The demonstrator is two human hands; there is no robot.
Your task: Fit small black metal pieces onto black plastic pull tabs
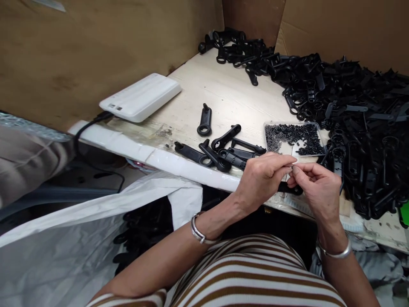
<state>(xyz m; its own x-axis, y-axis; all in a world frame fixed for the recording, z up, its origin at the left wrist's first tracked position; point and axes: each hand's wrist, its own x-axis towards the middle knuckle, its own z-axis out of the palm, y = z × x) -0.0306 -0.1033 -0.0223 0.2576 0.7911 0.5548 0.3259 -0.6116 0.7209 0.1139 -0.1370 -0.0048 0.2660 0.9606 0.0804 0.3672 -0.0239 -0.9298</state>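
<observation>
My left hand [262, 177] and my right hand [319, 187] meet fingertip to fingertip at the table's front edge. Both are pinched closed on something too small to make out. Just beyond them lies a clear shallow box [294, 138] of tiny black parts and fine small pieces, with a bare patch in its middle. Left of my left hand is a loose group of black lever-like parts [234, 158]. One black part [204, 120] rests apart from these, farther back. Another black part [290, 188] is partly hidden beneath my hands.
A large heap of black parts [367, 106] covers the table's right and back. A white device [140, 97] with a black cable [86, 128] sits at the left edge. Cardboard walls [128, 38] stand behind. Below the edge, a white bag [73, 238] holds more black parts.
</observation>
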